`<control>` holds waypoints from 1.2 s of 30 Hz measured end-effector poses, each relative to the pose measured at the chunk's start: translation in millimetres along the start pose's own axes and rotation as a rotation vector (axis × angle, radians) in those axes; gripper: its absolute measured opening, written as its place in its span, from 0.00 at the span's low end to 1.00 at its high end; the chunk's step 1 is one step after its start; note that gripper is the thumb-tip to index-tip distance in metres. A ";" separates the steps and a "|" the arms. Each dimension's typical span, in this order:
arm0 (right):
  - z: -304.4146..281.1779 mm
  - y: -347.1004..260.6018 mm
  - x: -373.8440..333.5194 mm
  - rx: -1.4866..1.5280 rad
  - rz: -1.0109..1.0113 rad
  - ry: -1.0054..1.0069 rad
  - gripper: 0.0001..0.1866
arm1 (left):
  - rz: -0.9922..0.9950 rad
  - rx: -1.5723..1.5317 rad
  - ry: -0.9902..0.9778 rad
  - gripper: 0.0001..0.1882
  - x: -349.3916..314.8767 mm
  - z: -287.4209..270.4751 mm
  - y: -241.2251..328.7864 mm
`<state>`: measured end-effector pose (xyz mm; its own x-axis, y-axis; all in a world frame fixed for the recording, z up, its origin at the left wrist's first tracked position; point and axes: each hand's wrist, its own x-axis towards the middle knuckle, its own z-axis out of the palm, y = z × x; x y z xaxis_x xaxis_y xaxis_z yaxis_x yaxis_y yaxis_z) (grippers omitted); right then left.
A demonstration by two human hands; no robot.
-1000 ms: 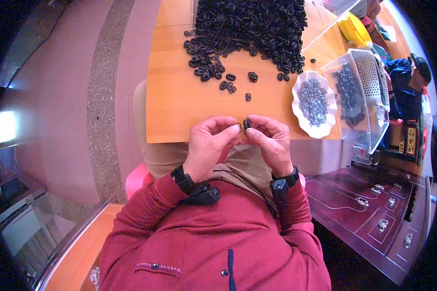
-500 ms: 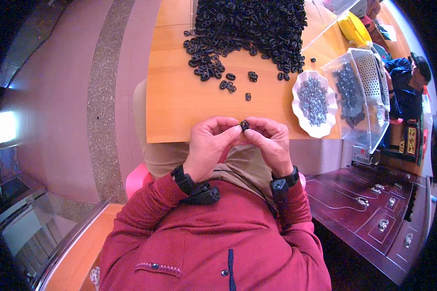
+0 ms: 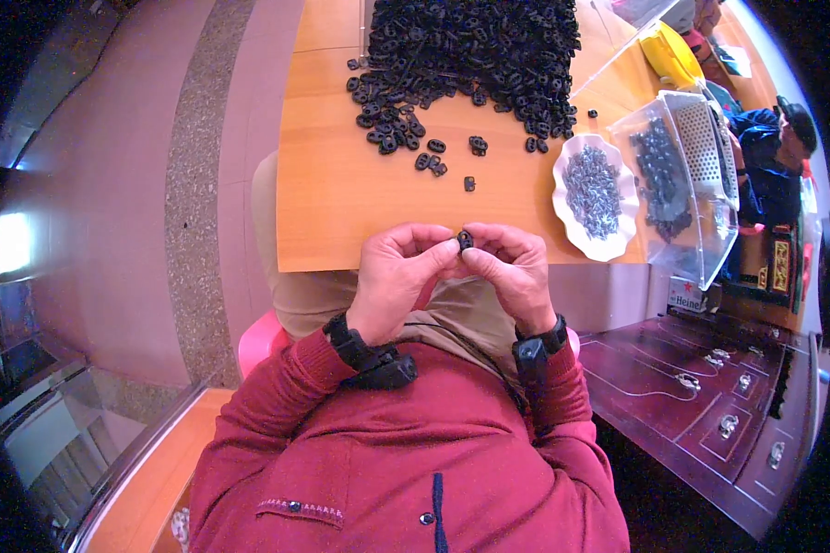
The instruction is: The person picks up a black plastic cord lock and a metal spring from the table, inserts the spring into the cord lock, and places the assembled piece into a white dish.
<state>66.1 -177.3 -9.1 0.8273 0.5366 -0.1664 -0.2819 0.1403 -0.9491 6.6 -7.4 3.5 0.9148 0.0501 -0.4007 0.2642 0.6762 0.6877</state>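
Left hand [image 3: 401,263] and right hand [image 3: 507,263] both clamped, thumb to fingertip, on one small black clip [image 3: 465,241] at the near edge of the desk [image 3: 332,203]. My advice: light pinch from the sides, holes in sight, and work further over the wood so a slip misses the lap. Desk: pile of black clips [image 3: 475,55] far side, white dish [image 3: 607,249] of shiny bits right. Room: pinkish floor [image 3: 120,184] left, dark speckled strip [image 3: 198,175] across it.

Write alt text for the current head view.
Left hand and right hand hold a small black part between them at a wooden table's near edge. Beyond lies a heap of black pieces; right, a white wavy-rimmed dish of shiny pieces.
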 end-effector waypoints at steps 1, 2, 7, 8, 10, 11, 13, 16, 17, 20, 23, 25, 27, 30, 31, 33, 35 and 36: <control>-0.4 -0.1 -0.1 0.000 0.000 0.000 0.15 | -0.001 0.008 -0.005 0.07 0.0 -0.1 0.3; -1.2 -0.2 -0.3 -0.018 -0.007 0.002 0.15 | -0.003 0.017 -0.010 0.07 0.1 -0.2 0.4; -3.8 -3.9 -2.5 -0.050 -0.037 0.002 0.14 | -0.040 0.029 -0.030 0.06 -0.4 -1.9 -1.0; -4.3 -5.3 -3.3 0.003 -0.018 -0.012 0.14 | -0.069 0.044 -0.035 0.06 -0.5 -2.0 -0.1; -4.0 -8.0 -4.4 0.056 -0.002 -0.026 0.14 | -0.090 0.077 -0.042 0.06 0.9 -5.1 -1.7; -3.3 -9.3 -4.7 0.045 -0.002 -0.032 0.14 | -0.111 0.110 -0.049 0.07 1.4 -6.3 -2.0; -4.0 -10.6 -5.3 0.033 -0.004 -0.036 0.14 | -0.126 0.091 -0.067 0.06 1.6 -6.2 -1.0; -5.8 -11.7 -5.7 -0.047 -0.016 -0.049 0.14 | -0.144 0.051 -0.110 0.06 0.7 -5.3 3.8; -5.2 -12.4 -6.1 -0.013 -0.017 -0.057 0.13 | -0.147 0.028 -0.136 0.06 0.6 -4.2 5.1; -4.3 -12.9 -6.3 0.053 -0.007 -0.100 0.13 | -0.081 -0.022 -0.179 0.05 0.1 -0.6 3.6; -4.0 -13.8 -5.4 0.057 0.015 -0.118 0.12 | -0.108 -0.026 -0.172 0.06 0.7 1.0 5.8; -2.3 -14.1 -3.5 0.025 0.022 -0.102 0.13 | -0.079 -0.032 -0.176 0.06 3.1 -0.7 3.4; -0.6 -15.6 -0.8 0.004 0.009 -0.083 0.13 | -0.051 -0.039 -0.186 0.07 5.9 -3.1 0.7; 0.1 -17.8 -0.1 -0.031 0.019 -0.082 0.13 | -0.041 0.052 -0.134 0.07 6.8 -3.5 1.2; -0.1 -17.1 0.4 -0.095 -0.020 -0.090 0.13 | -0.051 0.066 -0.104 0.07 5.2 -1.9 1.9; 1.1 -16.2 -1.9 -0.093 -0.019 -0.062 0.13 | -0.055 0.079 -0.093 0.07 2.7 0.4 1.7; -3.7 -17.8 -3.9 -0.159 -0.052 -0.021 0.13 | -0.035 0.069 -0.059 0.07 2.0 0.4 -1.7; -2.7 -25.6 -5.4 -0.258 -0.115 0.040 0.12 | -0.026 0.090 -0.044 0.07 1.3 -1.5 -1.5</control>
<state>70.2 -186.1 15.4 0.8667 0.4954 -0.0593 -0.0565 -0.0207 -0.9982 7.0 -7.2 1.0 0.9195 -0.0004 -0.3931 0.3124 0.6080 0.7300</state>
